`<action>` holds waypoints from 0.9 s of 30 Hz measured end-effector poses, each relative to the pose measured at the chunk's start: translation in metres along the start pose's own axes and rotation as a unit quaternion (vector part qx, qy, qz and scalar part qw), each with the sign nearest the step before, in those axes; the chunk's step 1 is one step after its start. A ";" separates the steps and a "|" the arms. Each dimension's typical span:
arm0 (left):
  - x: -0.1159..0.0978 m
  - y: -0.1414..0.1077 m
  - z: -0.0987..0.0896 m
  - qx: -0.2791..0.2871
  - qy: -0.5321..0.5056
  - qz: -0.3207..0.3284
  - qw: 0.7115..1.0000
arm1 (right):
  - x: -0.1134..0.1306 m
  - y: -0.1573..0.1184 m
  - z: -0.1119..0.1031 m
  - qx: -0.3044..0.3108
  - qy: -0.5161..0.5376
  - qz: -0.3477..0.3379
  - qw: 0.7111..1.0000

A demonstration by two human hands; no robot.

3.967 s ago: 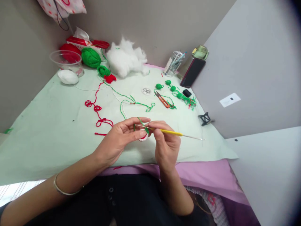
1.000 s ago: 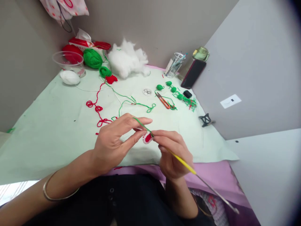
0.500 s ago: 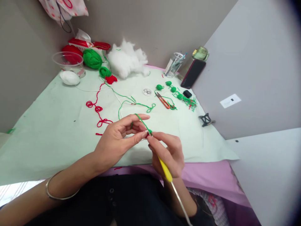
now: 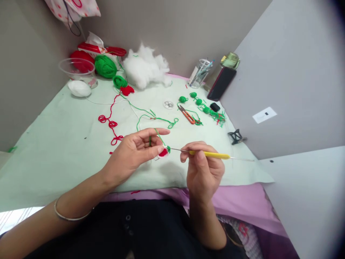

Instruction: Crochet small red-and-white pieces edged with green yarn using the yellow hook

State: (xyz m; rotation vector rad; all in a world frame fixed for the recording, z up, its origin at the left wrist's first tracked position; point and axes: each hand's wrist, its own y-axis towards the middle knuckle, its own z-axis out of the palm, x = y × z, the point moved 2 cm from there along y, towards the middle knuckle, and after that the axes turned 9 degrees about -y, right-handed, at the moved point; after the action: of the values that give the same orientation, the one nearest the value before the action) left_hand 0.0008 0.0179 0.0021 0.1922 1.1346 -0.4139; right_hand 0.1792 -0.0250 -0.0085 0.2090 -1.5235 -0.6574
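Between thumb and fingers, my left hand (image 4: 137,149) pinches a small red, white and green crochet piece (image 4: 163,151). Green yarn (image 4: 159,136) runs from the piece up over my left index finger. My right hand (image 4: 206,167) grips a crochet hook (image 4: 210,154) by its yellow handle. The hook lies nearly level, its metal tip touching the green edge of the piece. My two hands are apart, joined only by the hook.
Orange snips (image 4: 188,116), small green balls (image 4: 198,102) and a phone (image 4: 221,84) are at the right. White stuffing (image 4: 145,68), green yarn (image 4: 106,67) and a clear tub (image 4: 77,67) sit at the back. Looped red yarn (image 4: 113,124) lies beyond my left hand.
My right hand has moved right, away from my left fingers. The hook has swung from pointing steeply down toward me to nearly level, and the crochet piece is more exposed.
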 end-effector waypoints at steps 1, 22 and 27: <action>0.000 0.000 0.000 0.003 0.004 0.000 1.000 | -0.001 0.001 0.000 0.004 0.011 0.010 1.000; 0.016 0.005 0.008 -0.008 -0.181 -0.085 0.980 | -0.012 0.001 0.008 -0.002 0.001 0.023 1.000; 0.018 0.001 0.012 0.002 -0.111 -0.033 0.993 | -0.018 -0.003 0.013 0.038 0.008 0.046 0.998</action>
State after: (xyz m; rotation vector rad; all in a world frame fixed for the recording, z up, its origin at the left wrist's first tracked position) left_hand 0.0173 0.0103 -0.0096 0.1086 0.9222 -0.4832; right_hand 0.1674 -0.0145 -0.0240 0.2008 -1.5359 -0.5245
